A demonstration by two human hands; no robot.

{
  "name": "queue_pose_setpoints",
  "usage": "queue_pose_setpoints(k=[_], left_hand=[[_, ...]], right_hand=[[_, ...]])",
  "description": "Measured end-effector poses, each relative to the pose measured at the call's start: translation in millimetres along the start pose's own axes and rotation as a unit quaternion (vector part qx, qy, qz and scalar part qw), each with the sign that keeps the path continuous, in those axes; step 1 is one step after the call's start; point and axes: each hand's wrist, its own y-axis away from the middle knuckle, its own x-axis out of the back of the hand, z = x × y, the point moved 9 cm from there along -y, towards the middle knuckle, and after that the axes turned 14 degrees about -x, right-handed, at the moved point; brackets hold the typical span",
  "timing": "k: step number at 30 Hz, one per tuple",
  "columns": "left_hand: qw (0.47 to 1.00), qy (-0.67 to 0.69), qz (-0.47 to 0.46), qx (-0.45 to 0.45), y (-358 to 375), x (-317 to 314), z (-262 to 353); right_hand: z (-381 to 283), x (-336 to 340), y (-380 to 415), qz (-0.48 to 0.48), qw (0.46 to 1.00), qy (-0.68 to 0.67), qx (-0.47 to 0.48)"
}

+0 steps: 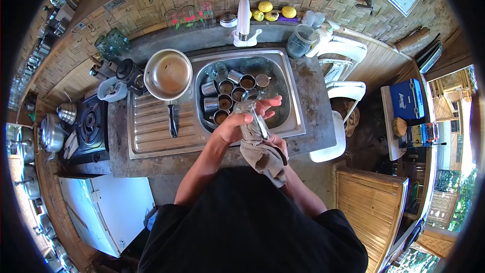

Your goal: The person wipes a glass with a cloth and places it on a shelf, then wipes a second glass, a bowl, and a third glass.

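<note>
The left hand (233, 128) is partly open, its thumb on one side of a clear, shiny glass (259, 123) and its fingers (272, 102) reaching out past the other; how firmly they press on it, I cannot tell. The right hand (280, 143), partly hidden, is curled around a grey-brown cloth (263, 158) that wraps the lower end of the glass. Both hands are held over the front edge of a stainless-steel sink (294, 106). Its basin holds a cluster of metal mugs (225, 102), some upright with brown insides, others on their sides, and a clear tumbler (217, 71) near the back. On the ribbed drainboard (151, 124) to the left rests a frying pan (168, 74), its black handle toward the person. Behind the basin stands a white faucet (243, 20), with yellow fruits (265, 6) on the ledge beside it.
</note>
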Motion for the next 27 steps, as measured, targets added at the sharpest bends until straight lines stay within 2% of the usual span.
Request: queue_pose_setpoints(k=[1, 3, 4, 5, 6, 7, 8, 10, 12, 13, 14, 15, 16, 17, 18, 21, 22, 23, 24, 25, 27], left_hand=[[1.0, -0.01, 0.025, 0.0, -1, 6, -1], [0.997, -0.032, 0.069, 0.002, -4, 15, 0], [0.995, -0.05, 0.092, -0.008, -3, 23, -3], [0.993, -0.055, 0.105, -0.01, -2, 25, -3], [0.991, -0.06, 0.12, -0.012, 2, 28, -2], [0.989, -0.063, 0.136, -0.012, 5, 32, -2], [0.99, -0.072, 0.114, -0.039, 5, 31, 0], [0.982, -0.11, 0.151, -0.025, 9, 37, -4], [0.972, -0.101, 0.211, -0.002, 16, 46, -7], [0.976, -0.093, 0.196, -0.009, 14, 47, -8], [0.979, -0.083, 0.183, -0.016, 14, 48, -10], [0.982, -0.072, 0.171, -0.022, 13, 43, -8], [0.986, -0.069, 0.148, -0.02, 11, 37, -4], [0.989, -0.072, 0.126, -0.017, 8, 34, -2], [0.992, -0.073, 0.104, -0.012, 5, 31, 0], [0.994, -0.061, 0.092, -0.026, -4, 28, 10], [0.993, -0.07, 0.095, -0.029, -5, 33, 11], [0.992, -0.078, 0.097, -0.032, -5, 36, 13], [0.987, -0.089, 0.13, -0.029, -4, 42, 13], [0.984, -0.109, 0.142, -0.024, -4, 45, 13], [0.976, -0.145, 0.165, -0.011, -6, 41, 16]], right_hand=[[2, 0, 1, -0.017, 0.999, -0.049, -0.007], [-12, 6, -5, 0.045, 0.997, -0.05, -0.044], [-34, -5, 7, 0.288, 0.947, 0.136, 0.037], [-59, -32, 6, 0.274, 0.89, 0.341, 0.132], [-73, -61, 6, 0.247, 0.783, 0.527, 0.22], [-72, -90, 8, 0.209, 0.635, 0.684, 0.292], [-70, -98, 6, 0.208, 0.606, 0.719, 0.268], [-63, -112, 1, 0.203, 0.547, 0.783, 0.217], [-63, -104, -1, 0.201, 0.597, 0.741, 0.233], [-63, -95, -3, 0.198, 0.621, 0.719, 0.241], [-64, -74, -4, 0.206, 0.668, 0.676, 0.233], [-62, -47, -4, 0.212, 0.796, 0.542, 0.168], [-55, -24, -3, 0.21, 0.893, 0.387, 0.096], [-42, -7, -3, 0.198, 0.955, 0.219, 0.022], [-23, 4, -3, 0.183, 0.982, 0.028, -0.046], [-15, 1, -14, 0.09, 0.993, -0.078, -0.027], [-17, 6, -14, 0.113, 0.991, -0.061, -0.026], [-32, -2, -11, 0.161, 0.982, 0.093, 0.027], [-46, -23, -9, 0.205, 0.945, 0.245, 0.077], [-55, -40, -8, 0.242, 0.88, 0.389, 0.126], [-59, -64, -10, 0.235, 0.733, 0.593, 0.235]])
